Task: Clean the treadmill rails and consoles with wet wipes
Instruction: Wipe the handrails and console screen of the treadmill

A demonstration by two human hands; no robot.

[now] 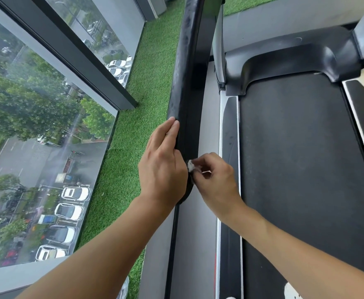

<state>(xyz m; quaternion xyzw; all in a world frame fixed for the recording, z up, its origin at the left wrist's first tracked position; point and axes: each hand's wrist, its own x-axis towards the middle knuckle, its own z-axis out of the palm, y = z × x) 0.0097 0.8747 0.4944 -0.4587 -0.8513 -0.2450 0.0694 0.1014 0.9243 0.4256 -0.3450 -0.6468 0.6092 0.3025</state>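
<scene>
Head view, centre: the rail (185,83) is braced by the flat, empty left hand (162,167), seemingly so the wipe (190,166) pinched by the right hand (215,180) can scrub its end.

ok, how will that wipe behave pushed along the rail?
Probably floppy: the wipe is crumpled into a small wad in the right hand. Likely very light, since a pinch alone holds it. It should conform to the rounded rail.
</scene>
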